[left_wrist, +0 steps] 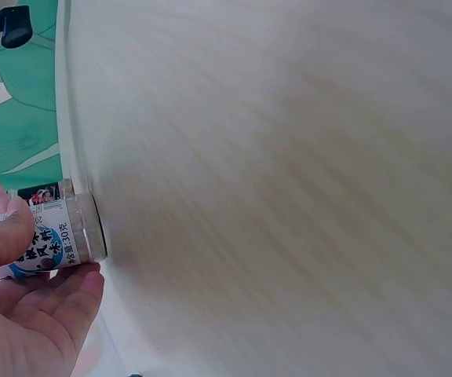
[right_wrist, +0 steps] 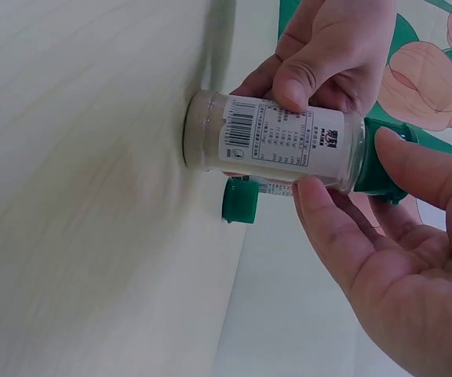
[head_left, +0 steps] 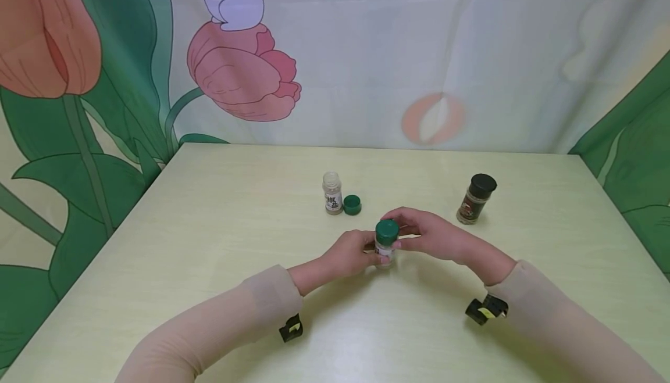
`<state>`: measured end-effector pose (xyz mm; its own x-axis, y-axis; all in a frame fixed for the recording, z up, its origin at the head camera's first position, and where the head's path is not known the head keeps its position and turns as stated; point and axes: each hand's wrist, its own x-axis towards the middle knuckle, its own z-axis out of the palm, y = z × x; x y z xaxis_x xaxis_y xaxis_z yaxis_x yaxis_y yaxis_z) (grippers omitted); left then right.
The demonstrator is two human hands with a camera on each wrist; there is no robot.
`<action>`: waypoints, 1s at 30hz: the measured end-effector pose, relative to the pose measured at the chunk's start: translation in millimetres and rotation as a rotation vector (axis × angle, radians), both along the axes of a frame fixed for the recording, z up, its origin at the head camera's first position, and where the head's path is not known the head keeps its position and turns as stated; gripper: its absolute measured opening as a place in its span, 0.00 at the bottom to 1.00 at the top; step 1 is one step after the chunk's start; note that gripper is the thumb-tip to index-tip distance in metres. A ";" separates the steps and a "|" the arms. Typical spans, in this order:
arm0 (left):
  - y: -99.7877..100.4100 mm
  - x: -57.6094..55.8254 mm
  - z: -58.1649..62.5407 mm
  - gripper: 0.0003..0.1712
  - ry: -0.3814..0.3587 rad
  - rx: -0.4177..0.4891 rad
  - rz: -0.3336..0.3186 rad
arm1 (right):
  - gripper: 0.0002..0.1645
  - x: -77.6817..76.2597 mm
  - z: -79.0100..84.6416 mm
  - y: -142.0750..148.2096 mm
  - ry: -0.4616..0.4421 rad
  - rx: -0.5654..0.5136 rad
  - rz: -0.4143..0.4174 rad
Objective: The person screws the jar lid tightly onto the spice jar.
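My left hand [head_left: 349,253] grips a small clear spice jar [right_wrist: 285,141] round its labelled body, thumb across the label. Pale contents show through the jar, which stands upright over the table. On top of it is a green cap [head_left: 387,232], and my right hand [head_left: 431,235] holds it between thumb and fingers. One right fingertip [right_wrist: 312,191] also touches the label. In the left wrist view, my left hand [left_wrist: 34,306] curls round the jar [left_wrist: 53,232] near its base; the cap is hidden there.
Behind the hands stands an uncapped clear spice jar [head_left: 332,194] with a loose green cap [head_left: 352,204] beside it. A black-capped spice jar [head_left: 475,199] stands farther right. The pale table [head_left: 235,197] ends at a printed cloth [head_left: 356,69] at the back.
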<state>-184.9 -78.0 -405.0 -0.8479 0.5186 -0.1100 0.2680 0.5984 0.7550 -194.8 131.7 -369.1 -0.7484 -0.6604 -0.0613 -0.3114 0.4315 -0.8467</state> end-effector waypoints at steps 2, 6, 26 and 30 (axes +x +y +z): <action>0.1 0.3 0.4 0.17 0.001 0.001 0.001 | 0.25 0.4 -1.5 -0.3 0.006 -0.011 -0.010; 0.1 0.9 0.8 0.15 0.002 0.005 0.005 | 0.24 1.3 -6.2 -1.5 0.007 -0.037 -0.038; 0.2 2.2 2.8 0.15 0.000 0.011 0.008 | 0.28 4.5 -11.3 -3.0 -0.034 -0.048 -0.095; 0.9 2.4 3.6 0.16 0.007 -0.001 0.005 | 0.34 0.5 -6.3 1.2 -0.071 -0.008 -0.030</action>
<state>-182.5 -77.2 -401.4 -0.8514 0.5139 -0.1047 0.2702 0.6009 0.7523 -194.3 132.8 -375.4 -0.7621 -0.6382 -0.1094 -0.2376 0.4327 -0.8697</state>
